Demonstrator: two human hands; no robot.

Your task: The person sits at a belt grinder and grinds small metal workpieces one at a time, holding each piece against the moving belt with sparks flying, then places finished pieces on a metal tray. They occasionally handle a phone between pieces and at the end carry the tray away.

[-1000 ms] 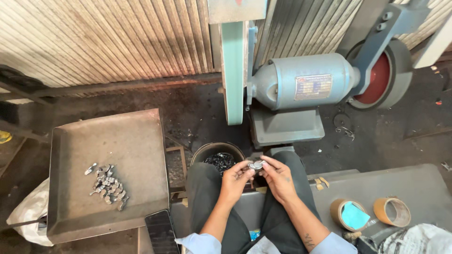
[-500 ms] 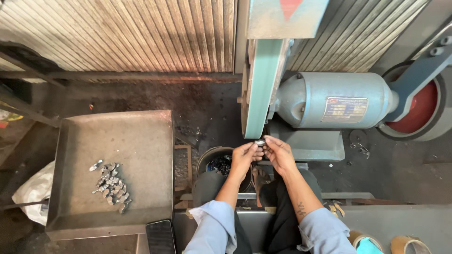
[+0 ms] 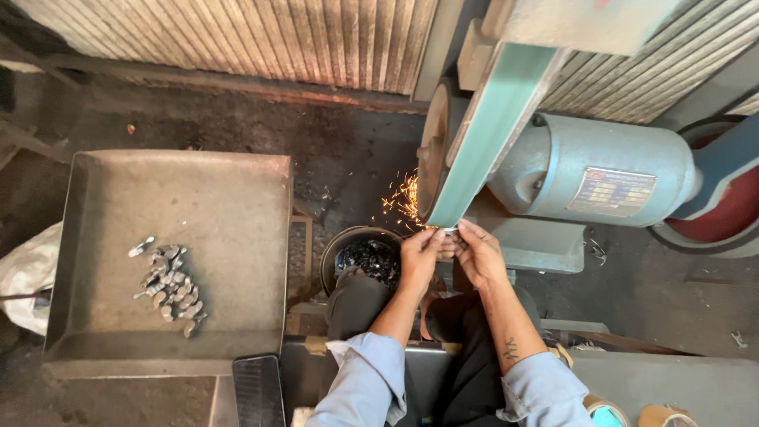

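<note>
We pinch a small metal piece (image 3: pixel 449 231) between our left hand (image 3: pixel 419 257) and right hand (image 3: pixel 478 255), pressing it against the green sanding belt (image 3: pixel 482 142); sparks (image 3: pixel 403 202) fly leftward. Its long axis is too small to tell.

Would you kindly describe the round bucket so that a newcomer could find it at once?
Start at the big grey metal tray on the left. Just right of it, below the sparks and beside the left hand, stands the bucket: the only round container, filled with dark pieces.
</note>
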